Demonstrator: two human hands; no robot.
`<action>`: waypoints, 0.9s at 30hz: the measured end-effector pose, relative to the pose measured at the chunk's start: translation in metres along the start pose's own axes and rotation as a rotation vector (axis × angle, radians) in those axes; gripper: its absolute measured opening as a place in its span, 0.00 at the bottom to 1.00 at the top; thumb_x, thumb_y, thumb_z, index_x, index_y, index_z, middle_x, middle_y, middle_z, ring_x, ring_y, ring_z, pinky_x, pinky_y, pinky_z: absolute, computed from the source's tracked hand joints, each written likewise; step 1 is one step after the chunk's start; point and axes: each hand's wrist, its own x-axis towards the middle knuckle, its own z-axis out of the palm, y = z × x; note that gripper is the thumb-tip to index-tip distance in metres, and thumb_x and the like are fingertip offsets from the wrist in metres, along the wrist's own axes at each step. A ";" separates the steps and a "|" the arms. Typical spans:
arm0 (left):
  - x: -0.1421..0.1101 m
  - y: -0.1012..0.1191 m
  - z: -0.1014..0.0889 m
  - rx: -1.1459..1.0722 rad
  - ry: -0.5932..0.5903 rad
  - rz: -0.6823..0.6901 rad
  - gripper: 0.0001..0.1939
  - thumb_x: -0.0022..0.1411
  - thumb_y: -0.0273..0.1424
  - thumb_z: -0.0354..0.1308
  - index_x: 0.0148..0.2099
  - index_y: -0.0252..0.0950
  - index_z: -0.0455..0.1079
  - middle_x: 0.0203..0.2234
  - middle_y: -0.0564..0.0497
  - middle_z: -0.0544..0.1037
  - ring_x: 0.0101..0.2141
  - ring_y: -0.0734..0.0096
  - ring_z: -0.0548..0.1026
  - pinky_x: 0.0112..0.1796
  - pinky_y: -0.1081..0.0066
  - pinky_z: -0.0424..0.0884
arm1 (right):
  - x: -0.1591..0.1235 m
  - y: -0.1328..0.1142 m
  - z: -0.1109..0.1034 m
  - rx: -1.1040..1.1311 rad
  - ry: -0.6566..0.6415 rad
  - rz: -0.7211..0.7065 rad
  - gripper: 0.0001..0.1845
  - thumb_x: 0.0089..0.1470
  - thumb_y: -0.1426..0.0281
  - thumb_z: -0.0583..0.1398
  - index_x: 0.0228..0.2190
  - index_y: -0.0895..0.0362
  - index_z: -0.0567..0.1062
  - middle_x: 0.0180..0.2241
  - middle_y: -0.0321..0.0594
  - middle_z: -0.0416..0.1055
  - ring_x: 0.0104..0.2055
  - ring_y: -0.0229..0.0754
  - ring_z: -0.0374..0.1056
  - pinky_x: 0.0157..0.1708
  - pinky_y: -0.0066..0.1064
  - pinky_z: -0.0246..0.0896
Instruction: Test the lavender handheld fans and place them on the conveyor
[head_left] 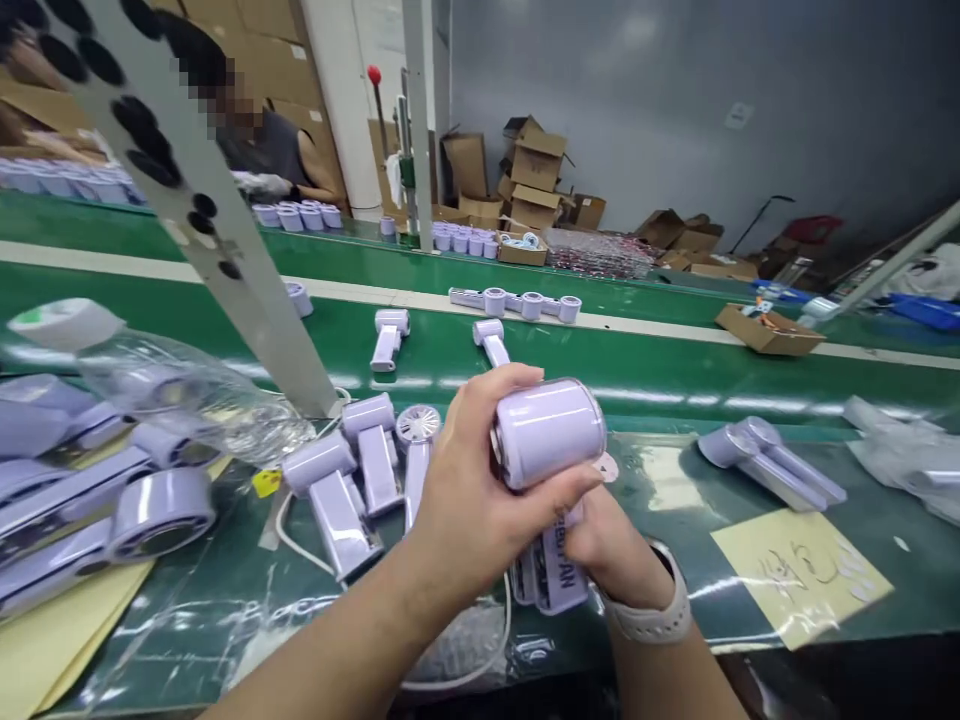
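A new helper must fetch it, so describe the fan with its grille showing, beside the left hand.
Start at the slanted white post, then go to the lilac handheld fans right of its foot. The wanted fan lies nearest the left hand, which partly hides it. Its round spoked grille shows, while its two neighbours show smooth barrels.
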 end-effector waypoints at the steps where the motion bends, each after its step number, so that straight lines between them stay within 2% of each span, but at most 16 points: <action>1: 0.005 -0.004 -0.002 0.060 -0.099 -0.008 0.35 0.58 0.44 0.73 0.64 0.47 0.65 0.53 0.46 0.77 0.50 0.55 0.79 0.53 0.54 0.78 | 0.001 0.000 -0.008 -0.018 -0.019 0.022 0.61 0.52 0.37 0.65 0.74 0.52 0.52 0.64 0.54 0.71 0.60 0.61 0.73 0.59 0.52 0.70; 2: 0.009 -0.011 -0.008 0.126 -0.203 -0.018 0.38 0.60 0.46 0.71 0.68 0.48 0.62 0.56 0.45 0.77 0.53 0.52 0.78 0.55 0.52 0.76 | 0.001 0.002 -0.020 -0.071 -0.001 0.056 0.62 0.51 0.41 0.69 0.75 0.51 0.50 0.66 0.54 0.69 0.61 0.61 0.73 0.60 0.53 0.69; 4: 0.012 -0.032 -0.030 0.304 -0.410 -0.037 0.41 0.64 0.48 0.65 0.73 0.50 0.55 0.62 0.43 0.72 0.58 0.48 0.75 0.58 0.46 0.73 | -0.002 0.010 -0.057 -0.320 0.136 0.175 0.62 0.50 0.51 0.73 0.75 0.51 0.50 0.68 0.54 0.66 0.63 0.61 0.71 0.61 0.52 0.67; 6: 0.009 -0.059 -0.055 0.522 -0.543 -0.024 0.32 0.68 0.52 0.59 0.69 0.50 0.64 0.68 0.43 0.66 0.57 0.46 0.76 0.56 0.44 0.75 | -0.010 0.026 -0.102 -0.704 0.307 0.355 0.59 0.48 0.56 0.72 0.74 0.53 0.54 0.66 0.55 0.68 0.60 0.63 0.72 0.58 0.50 0.68; 8: 0.001 -0.081 -0.071 0.713 -0.651 -0.022 0.25 0.71 0.50 0.56 0.63 0.45 0.73 0.67 0.39 0.66 0.45 0.50 0.81 0.47 0.46 0.80 | -0.023 0.046 -0.147 -1.054 0.428 0.530 0.56 0.49 0.55 0.70 0.73 0.57 0.57 0.59 0.57 0.75 0.57 0.64 0.75 0.53 0.48 0.70; 10: -0.010 -0.093 -0.072 0.869 -0.728 0.095 0.20 0.70 0.44 0.59 0.56 0.40 0.79 0.65 0.35 0.69 0.47 0.44 0.80 0.49 0.43 0.79 | -0.038 0.062 -0.182 -1.152 0.498 0.588 0.54 0.48 0.57 0.69 0.71 0.61 0.60 0.53 0.59 0.77 0.54 0.68 0.75 0.51 0.52 0.69; 12: -0.019 -0.094 -0.062 0.987 -0.730 0.179 0.17 0.69 0.41 0.61 0.50 0.35 0.82 0.64 0.31 0.71 0.51 0.39 0.78 0.51 0.42 0.77 | -0.055 0.069 -0.207 -1.206 0.556 0.591 0.49 0.48 0.57 0.68 0.68 0.61 0.66 0.52 0.61 0.75 0.56 0.71 0.71 0.53 0.56 0.66; 15: -0.027 -0.085 -0.047 1.069 -0.662 0.151 0.16 0.68 0.40 0.63 0.45 0.32 0.82 0.62 0.28 0.72 0.52 0.38 0.78 0.51 0.43 0.77 | -0.072 0.067 -0.225 -1.329 0.695 0.566 0.37 0.49 0.55 0.66 0.58 0.59 0.77 0.54 0.67 0.69 0.60 0.79 0.64 0.55 0.65 0.59; 17: -0.030 -0.080 -0.044 1.092 -0.629 0.086 0.14 0.67 0.38 0.64 0.44 0.31 0.82 0.60 0.28 0.74 0.53 0.38 0.78 0.52 0.45 0.77 | -0.068 0.067 -0.226 -1.415 0.831 0.526 0.31 0.52 0.57 0.63 0.54 0.59 0.79 0.57 0.73 0.64 0.62 0.86 0.58 0.53 0.72 0.55; 19: -0.030 -0.074 -0.044 1.112 -0.620 0.016 0.14 0.67 0.36 0.64 0.48 0.31 0.81 0.61 0.28 0.73 0.53 0.39 0.78 0.52 0.46 0.77 | -0.047 0.072 -0.215 -1.449 0.860 0.461 0.27 0.56 0.63 0.60 0.53 0.62 0.79 0.61 0.78 0.59 0.65 0.88 0.54 0.54 0.76 0.51; 21: -0.026 -0.067 -0.046 1.119 -0.642 -0.059 0.17 0.67 0.36 0.64 0.53 0.31 0.79 0.63 0.28 0.71 0.52 0.40 0.79 0.51 0.47 0.78 | -0.008 0.085 -0.191 -1.414 0.686 0.387 0.22 0.58 0.68 0.59 0.52 0.63 0.80 0.63 0.74 0.58 0.68 0.80 0.55 0.60 0.71 0.53; 23: -0.018 -0.058 -0.046 1.100 -0.657 -0.116 0.19 0.67 0.37 0.63 0.56 0.31 0.77 0.64 0.27 0.70 0.50 0.42 0.80 0.46 0.49 0.80 | 0.044 0.102 -0.157 -1.345 0.426 0.319 0.15 0.61 0.70 0.61 0.47 0.59 0.82 0.64 0.63 0.62 0.68 0.66 0.61 0.63 0.57 0.59; 25: -0.008 -0.054 -0.044 1.031 -0.577 -0.109 0.19 0.68 0.37 0.62 0.57 0.32 0.76 0.63 0.30 0.71 0.48 0.46 0.80 0.43 0.52 0.81 | 0.102 0.117 -0.119 -1.272 0.222 0.292 0.10 0.63 0.68 0.64 0.46 0.55 0.82 0.64 0.53 0.66 0.64 0.55 0.67 0.62 0.47 0.65; 27: -0.001 -0.058 -0.041 0.905 -0.412 -0.036 0.16 0.69 0.35 0.59 0.56 0.33 0.75 0.57 0.35 0.76 0.47 0.50 0.80 0.44 0.54 0.80 | 0.157 0.126 -0.080 -1.231 0.099 0.295 0.15 0.66 0.65 0.65 0.52 0.56 0.78 0.61 0.48 0.71 0.59 0.52 0.71 0.58 0.50 0.70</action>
